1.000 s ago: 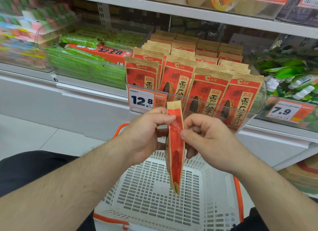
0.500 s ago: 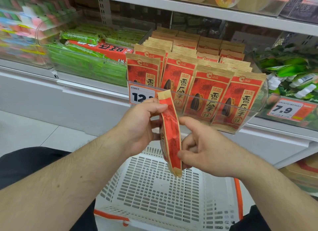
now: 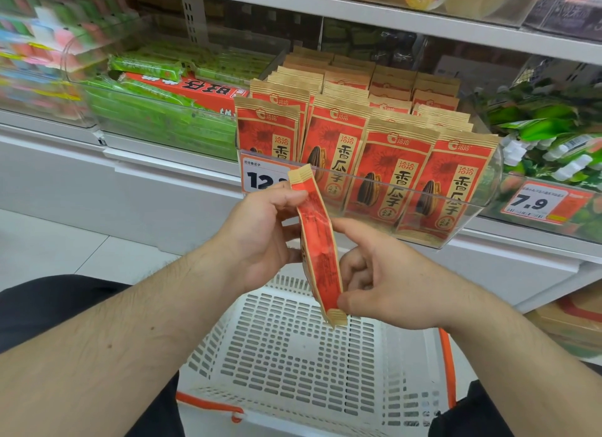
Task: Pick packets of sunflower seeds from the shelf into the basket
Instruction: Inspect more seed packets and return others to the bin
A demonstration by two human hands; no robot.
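Note:
A red and tan packet of sunflower seeds (image 3: 317, 241) hangs edge-on between my hands, above the white basket (image 3: 293, 355). My left hand (image 3: 260, 238) pinches its upper part with thumb and fingers. My right hand (image 3: 387, 280) pinches its lower end, thumb near the bottom seal. Several rows of matching packets (image 3: 365, 150) stand upright in a clear shelf bin (image 3: 488, 189) just beyond my hands. The basket has orange handles and nothing shows inside it.
A price tag reading 12 (image 3: 264, 177) is clipped to the bin's front left. Green and red snack packs (image 3: 156, 94) fill the bin at left. Green-wrapped items (image 3: 547, 133) with a 7.9 tag (image 3: 537, 203) sit at right. White floor tiles lie at lower left.
The packet has risen slightly and tilted, its top leaning left. My right hand slid from the packet's upper part down to its bottom end.

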